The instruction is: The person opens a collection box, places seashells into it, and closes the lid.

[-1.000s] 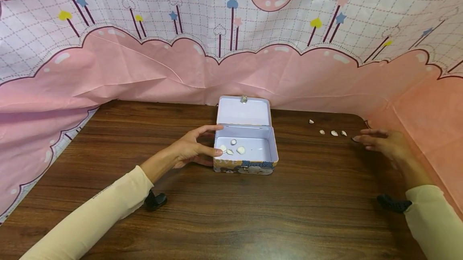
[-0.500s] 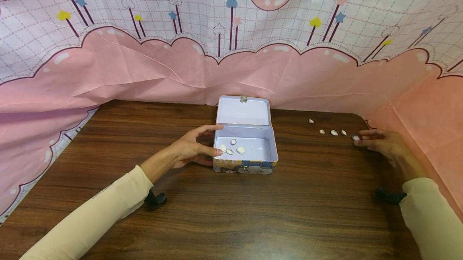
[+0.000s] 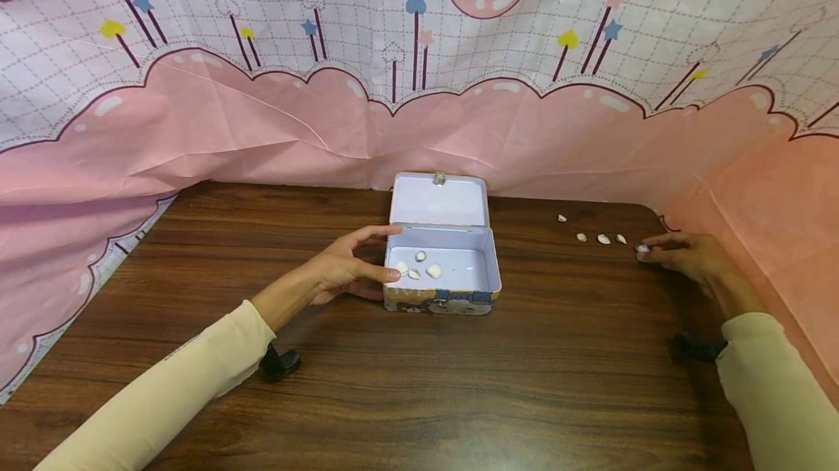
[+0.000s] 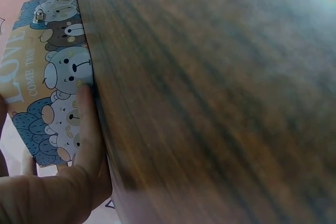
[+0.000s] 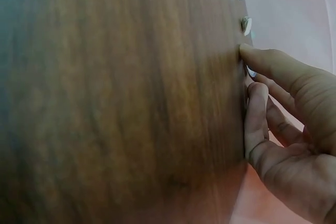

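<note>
A small tin box (image 3: 465, 302) with a bear print and a pale lilac inside stands with its lid (image 3: 439, 200) raised. Several white seashells (image 3: 434, 271) lie in its left half. My left hand (image 3: 341, 267) holds the box at its left end, thumb at the front rim and a finger at the back; the left wrist view shows a finger along the printed front (image 4: 68, 69). At the far right, my right hand (image 3: 698, 260) pinches a small seashell (image 3: 641, 248) at the tabletop. In the right wrist view the fingers mostly hide this shell (image 5: 252, 72).
Several more seashells (image 3: 603, 239) lie in a loose row left of my right hand, one (image 3: 561, 218) farther back. The brown wooden table (image 3: 459, 391) meets a pink cloud-patterned cloth (image 3: 295, 143) at the back and an orange-pink cloth side (image 3: 773, 216) at the right.
My right fingers have closed on the far-right seashell, and that hand has shifted slightly left. My left hand stays on the box.
</note>
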{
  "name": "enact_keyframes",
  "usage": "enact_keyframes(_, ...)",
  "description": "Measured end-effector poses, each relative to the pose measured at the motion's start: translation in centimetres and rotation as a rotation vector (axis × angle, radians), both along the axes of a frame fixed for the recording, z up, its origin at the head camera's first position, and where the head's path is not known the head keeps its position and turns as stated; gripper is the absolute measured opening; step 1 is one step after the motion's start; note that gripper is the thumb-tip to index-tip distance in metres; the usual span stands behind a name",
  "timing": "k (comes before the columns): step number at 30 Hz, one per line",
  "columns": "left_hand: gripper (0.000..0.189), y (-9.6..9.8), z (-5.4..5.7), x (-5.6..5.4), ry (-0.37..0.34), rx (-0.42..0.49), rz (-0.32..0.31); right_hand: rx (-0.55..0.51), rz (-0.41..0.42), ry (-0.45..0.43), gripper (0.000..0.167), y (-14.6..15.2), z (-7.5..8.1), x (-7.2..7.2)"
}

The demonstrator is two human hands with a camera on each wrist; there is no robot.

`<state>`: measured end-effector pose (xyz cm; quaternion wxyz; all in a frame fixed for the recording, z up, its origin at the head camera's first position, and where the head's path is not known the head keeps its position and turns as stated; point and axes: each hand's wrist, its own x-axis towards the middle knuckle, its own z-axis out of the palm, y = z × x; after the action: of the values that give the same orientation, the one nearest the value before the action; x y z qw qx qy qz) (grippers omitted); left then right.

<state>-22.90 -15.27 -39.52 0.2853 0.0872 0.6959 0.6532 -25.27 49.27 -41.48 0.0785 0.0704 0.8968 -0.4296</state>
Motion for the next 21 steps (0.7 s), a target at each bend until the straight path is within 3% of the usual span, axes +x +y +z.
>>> enact_keyframes(5, 0.09, 0.02, -0.01, 0.06, -0.001, 0.003, 0.003, 0.068, -0.008, 0.036, 0.011, -0.01, -0.4, -0.03)
enact_keyframes(12, 0.089, -0.17, -0.16, 0.04, -0.001, 0.0, 0.004, 0.199, -0.002, 0.091, 0.048, -0.28, -0.84, -0.09)
enact_keyframes(15, 0.089, -0.17, -0.17, -0.04, 0.002, -0.005, 0.004, 0.2, 0.012, 0.108, 0.049, -0.38, -0.82, -0.03)
enact_keyframes(21, 0.089, -0.1, -0.17, -0.13, -0.002, -0.007, 0.001, 0.099, 0.041, 0.118, 0.032, -0.74, -0.3, 0.07)
